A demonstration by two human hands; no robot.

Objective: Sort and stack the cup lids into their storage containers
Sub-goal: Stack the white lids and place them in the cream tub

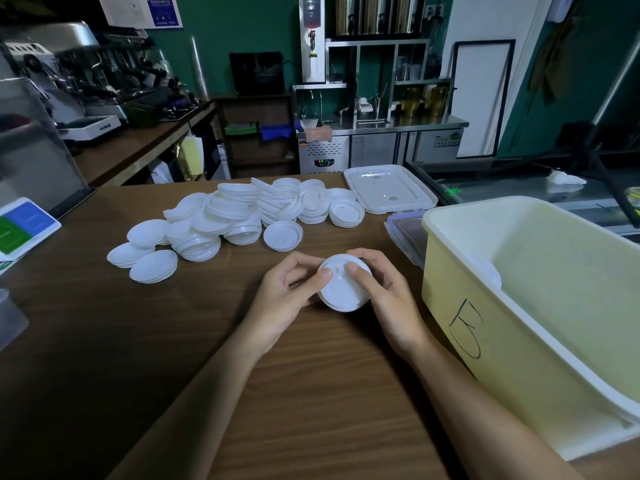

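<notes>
Both hands — left hand (287,292) and right hand (388,292) — grip a small lid stack (344,289) at desk (311,393) centre; next likely move — carrying it to the bin (519,306) at three o'clock.

Single head-worn view — forward and down, close over the wooden counter (311,393)

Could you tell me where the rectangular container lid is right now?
In the head view, the container lid lies flat at the far edge of the table, right of the cup-lid pile and behind the yellow bin.
</notes>
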